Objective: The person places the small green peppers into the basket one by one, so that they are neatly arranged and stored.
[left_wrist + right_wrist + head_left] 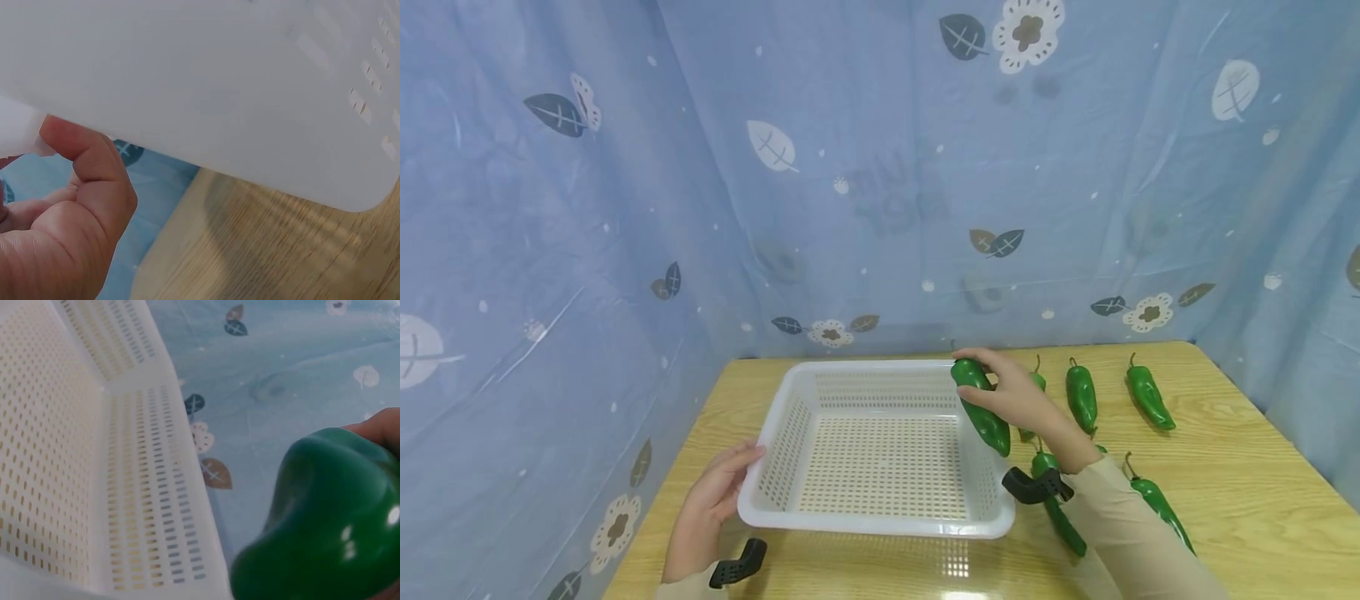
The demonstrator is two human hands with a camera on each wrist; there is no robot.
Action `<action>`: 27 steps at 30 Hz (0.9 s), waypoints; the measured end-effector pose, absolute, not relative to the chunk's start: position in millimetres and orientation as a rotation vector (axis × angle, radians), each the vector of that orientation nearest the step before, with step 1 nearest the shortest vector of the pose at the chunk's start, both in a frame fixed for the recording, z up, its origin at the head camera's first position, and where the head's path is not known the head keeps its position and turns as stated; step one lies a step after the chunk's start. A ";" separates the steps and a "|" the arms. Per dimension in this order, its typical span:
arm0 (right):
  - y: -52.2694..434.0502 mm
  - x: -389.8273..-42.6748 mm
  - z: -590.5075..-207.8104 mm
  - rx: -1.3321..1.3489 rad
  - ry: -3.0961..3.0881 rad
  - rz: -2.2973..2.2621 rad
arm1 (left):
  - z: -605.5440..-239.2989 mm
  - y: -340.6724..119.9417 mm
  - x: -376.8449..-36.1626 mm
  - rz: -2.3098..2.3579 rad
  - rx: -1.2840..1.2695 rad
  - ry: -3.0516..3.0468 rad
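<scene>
My left hand grips the left rim of a white perforated plastic basket. In the left wrist view its curled fingers are at the edge of the basket's smooth outer wall. My right hand holds a glossy green pepper between thumb and fingers, stem end up and the tip slanting down to the right. This pepper overlaps the basket's right rim in the head view. From the right wrist, the pepper shows large beside the basket's slotted side wall.
More green peppers lie on the wooden table to the right, such as one at the back, one farther right and one near my right sleeve. A blue patterned curtain surrounds the table's back and sides.
</scene>
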State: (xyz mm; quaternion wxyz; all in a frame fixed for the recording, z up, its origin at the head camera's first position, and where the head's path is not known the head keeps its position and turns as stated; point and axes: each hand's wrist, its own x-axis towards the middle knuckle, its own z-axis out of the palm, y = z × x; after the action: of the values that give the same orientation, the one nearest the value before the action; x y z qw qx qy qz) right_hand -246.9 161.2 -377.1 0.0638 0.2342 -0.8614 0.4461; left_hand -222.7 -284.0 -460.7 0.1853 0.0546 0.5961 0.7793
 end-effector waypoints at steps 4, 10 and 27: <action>154.6 -249.4 -378.2 0.715 -2.617 1.370 | -461.4 -286.4 -222.4 2.205 0.189 1.635; 144.8 -251.1 -377.5 0.705 -2.646 1.356 | -462.6 -289.5 -224.6 2.228 0.273 1.556; 112.1 -257.8 -375.5 0.719 -2.649 1.365 | -459.6 -286.1 -223.6 2.209 0.194 1.675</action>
State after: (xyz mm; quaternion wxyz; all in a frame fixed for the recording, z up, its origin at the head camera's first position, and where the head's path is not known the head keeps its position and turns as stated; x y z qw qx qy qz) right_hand -257.8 112.1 -375.5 0.0380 0.2344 -0.8634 0.4451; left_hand -223.6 -286.1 -459.6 0.1800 0.0687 0.5929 0.7819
